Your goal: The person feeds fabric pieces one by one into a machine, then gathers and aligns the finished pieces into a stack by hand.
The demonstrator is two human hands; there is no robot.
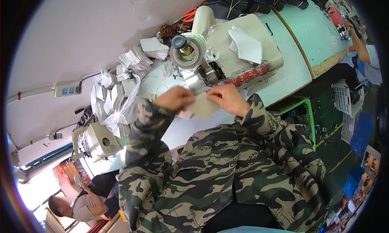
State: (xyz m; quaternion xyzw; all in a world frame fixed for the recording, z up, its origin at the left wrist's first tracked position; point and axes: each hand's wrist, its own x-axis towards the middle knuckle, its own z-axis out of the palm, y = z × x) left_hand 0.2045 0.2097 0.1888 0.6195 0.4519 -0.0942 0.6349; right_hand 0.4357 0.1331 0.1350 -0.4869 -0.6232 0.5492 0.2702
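Observation:
Between my two hands is a flat beige cut piece (204,105), pale and softly shaped, just in front of the machine's near edge. My left hand (175,98) pinches its left side, slightly blurred. At its upper right edge, the fingers of my right hand (230,98) are closed on it. Directly beyond my hands stands a cream bench machine (251,26) with a black knob (178,42) and worn red paint on its front. Several white cut pieces (248,46) lie on the machine's top.
Stacked white pieces (133,63) stand left of the machine, beside more in a clear plastic bag (119,115). Black bundles (227,6) lie behind it. A green crate (310,119) is at the right under the table. Other people work at far right and lower left.

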